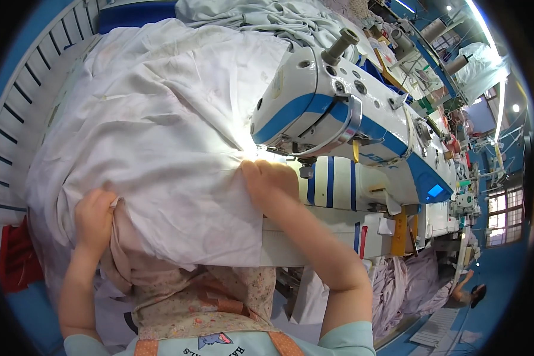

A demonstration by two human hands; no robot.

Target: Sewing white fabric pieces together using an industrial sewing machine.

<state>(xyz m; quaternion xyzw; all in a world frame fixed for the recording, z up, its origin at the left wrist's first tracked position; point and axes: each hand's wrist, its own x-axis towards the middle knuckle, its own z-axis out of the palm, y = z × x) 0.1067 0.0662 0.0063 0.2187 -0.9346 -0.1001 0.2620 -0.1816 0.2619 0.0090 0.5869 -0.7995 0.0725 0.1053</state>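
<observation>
A large sheet of white fabric (154, 136) spreads in loose folds over the sewing table and hangs down at the near side. My left hand (95, 216) is closed on the fabric's edge at the lower left, bunching it. Close to the needle area of a white and blue sewing machine (338, 107), my right hand (269, 183) has its fingers curled and pinched on the same fabric. A bright lamp glare beside the machine head washes out the needle and the stitching spot.
Striped machine bed (332, 184) lies right of my right hand. Grey-green fabric (273, 21) is heaped at the back. A slatted white rack (12, 113) stands at the left, with red cloth (19, 255) below. Another person (466, 295) is far off at the right.
</observation>
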